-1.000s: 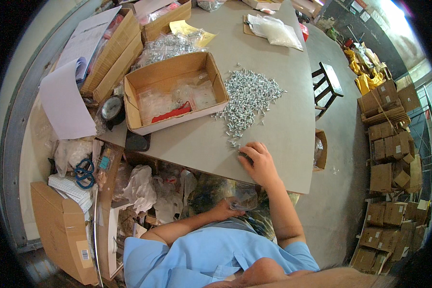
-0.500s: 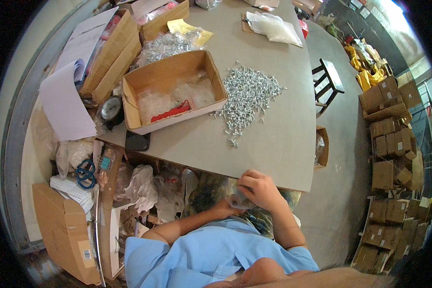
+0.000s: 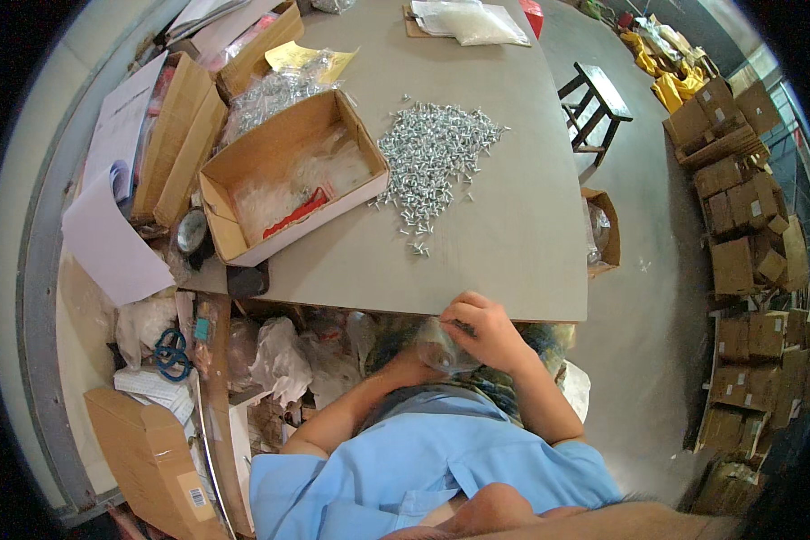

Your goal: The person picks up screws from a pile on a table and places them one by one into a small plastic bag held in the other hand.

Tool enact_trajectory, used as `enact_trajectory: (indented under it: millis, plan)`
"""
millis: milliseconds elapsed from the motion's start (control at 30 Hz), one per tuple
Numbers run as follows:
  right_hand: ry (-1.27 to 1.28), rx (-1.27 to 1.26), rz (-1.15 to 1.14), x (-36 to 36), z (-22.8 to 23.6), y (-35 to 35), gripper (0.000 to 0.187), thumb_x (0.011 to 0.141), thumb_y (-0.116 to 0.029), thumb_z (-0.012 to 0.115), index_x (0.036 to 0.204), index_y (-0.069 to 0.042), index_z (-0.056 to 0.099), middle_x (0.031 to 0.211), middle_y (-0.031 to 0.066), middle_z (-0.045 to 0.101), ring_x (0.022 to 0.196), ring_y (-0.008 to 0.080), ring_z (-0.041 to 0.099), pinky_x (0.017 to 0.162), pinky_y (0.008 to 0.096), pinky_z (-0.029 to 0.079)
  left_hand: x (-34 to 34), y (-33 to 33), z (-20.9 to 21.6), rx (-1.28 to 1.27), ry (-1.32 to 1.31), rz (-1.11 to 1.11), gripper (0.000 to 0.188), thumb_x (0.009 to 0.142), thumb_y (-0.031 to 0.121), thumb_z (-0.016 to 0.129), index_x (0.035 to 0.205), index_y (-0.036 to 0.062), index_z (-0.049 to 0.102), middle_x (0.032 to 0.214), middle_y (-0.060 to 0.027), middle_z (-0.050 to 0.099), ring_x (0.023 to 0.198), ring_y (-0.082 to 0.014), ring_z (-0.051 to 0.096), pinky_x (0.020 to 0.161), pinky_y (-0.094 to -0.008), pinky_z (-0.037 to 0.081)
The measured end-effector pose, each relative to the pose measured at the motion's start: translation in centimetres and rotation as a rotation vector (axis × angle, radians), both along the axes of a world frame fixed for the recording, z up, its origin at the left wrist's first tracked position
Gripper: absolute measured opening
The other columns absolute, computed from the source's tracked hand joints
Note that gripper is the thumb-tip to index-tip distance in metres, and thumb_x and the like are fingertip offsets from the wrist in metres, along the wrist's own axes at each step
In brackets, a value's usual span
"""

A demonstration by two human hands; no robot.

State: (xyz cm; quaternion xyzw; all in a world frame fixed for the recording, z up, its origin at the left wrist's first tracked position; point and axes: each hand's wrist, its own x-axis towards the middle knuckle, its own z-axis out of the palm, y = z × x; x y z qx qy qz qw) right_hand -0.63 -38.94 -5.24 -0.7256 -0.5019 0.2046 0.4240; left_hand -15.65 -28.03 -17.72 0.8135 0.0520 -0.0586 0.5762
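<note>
Right hand (image 3: pixel 486 331) withdrawn from counter (image 3: pixel 513 243) to near edge, fingers pinched at mouth of small clear plastic bag (image 3: pixel 443 346). Left hand (image 3: pixel 414 360) cups bag underneath. Screw pile (image 3: pixel 432 153) remains mid-counter, far.

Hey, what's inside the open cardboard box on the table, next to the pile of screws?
The open cardboard box holds crumpled clear plastic bags and a red strip-shaped item lying on them. Whatever lies beneath the plastic, and the box's floor, is covered and cannot be seen.
</note>
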Motion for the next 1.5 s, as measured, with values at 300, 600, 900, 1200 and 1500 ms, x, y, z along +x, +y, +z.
enact_trajectory:
  millis: [300, 600, 900, 1200, 1500]
  plan:
    - [-0.208, 0.144, 0.289, -4.0, 2.7, 2.2, 0.017, 0.069, -0.012, 0.071, 0.084, -0.010, 0.062, 0.113, 0.0118, 0.050, 0.103, 0.0317, 0.048, 0.089, 0.0409, 0.043, -1.7, 6.4, 10.8, -0.580, 0.158, -0.073, 0.041, 0.062, 0.010, 0.085, 0.092, 0.0024, 0.059, 0.085, 0.0003, 0.056, 0.079, -0.0098, 0.052, 0.070, -0.0269, 0.046]
    - [-0.144, 0.237, 0.140, -3.0, 4.7, 1.3, 0.018, 0.073, -0.006, 0.070, 0.086, -0.008, 0.058, 0.109, 0.0124, 0.052, 0.096, 0.0330, 0.052, 0.081, 0.0406, 0.046, 0.2, 4.8, 11.6, -0.663, -0.293, 0.205, 0.053, 0.073, 0.013, 0.079, 0.117, 0.0025, 0.051, 0.105, -0.0058, 0.060, 0.096, -0.0165, 0.058, 0.083, -0.0291, 0.046]
    - [0.023, 0.162, -0.053, -2.3, 4.3, 0.3, 0.016, 0.075, -0.005, 0.069, 0.087, -0.004, 0.058, 0.081, 0.0091, 0.060, 0.076, 0.0283, 0.059, 0.066, 0.0372, 0.048, 1.1, 5.2, 13.9, 0.072, -0.473, 0.231, 0.011, 0.085, 0.010, 0.065, 0.089, 0.0008, 0.062, 0.087, -0.0120, 0.063, 0.076, -0.0243, 0.061, 0.066, -0.0307, 0.049]
    - [-0.102, 0.228, 0.065, -1.8, 4.2, 0.7, 0.014, 0.071, -0.002, 0.064, 0.081, -0.005, 0.054, 0.080, 0.0111, 0.052, 0.078, 0.0321, 0.051, 0.069, 0.0397, 0.044, 1.7, 5.2, 15.4, 0.178, -0.472, 0.198, 0.009, 0.085, 0.010, 0.063, 0.084, 0.0019, 0.059, 0.078, -0.0108, 0.058, 0.068, -0.0273, 0.056, 0.060, -0.0333, 0.046]
    - [-0.106, 0.018, -0.196, 3.2, 2.0, 0.8, 0.015, 0.074, -0.006, 0.065, 0.085, -0.005, 0.055, 0.089, 0.0129, 0.055, 0.089, 0.0334, 0.053, 0.078, 0.0415, 0.044, 7.5, 20.1, 23.1, 0.581, -0.641, 0.827, 0.019, 0.092, 0.020, 0.058, 0.090, 0.0022, 0.063, 0.078, -0.0015, 0.060, 0.072, -0.0095, 0.054, 0.065, -0.0268, 0.046]
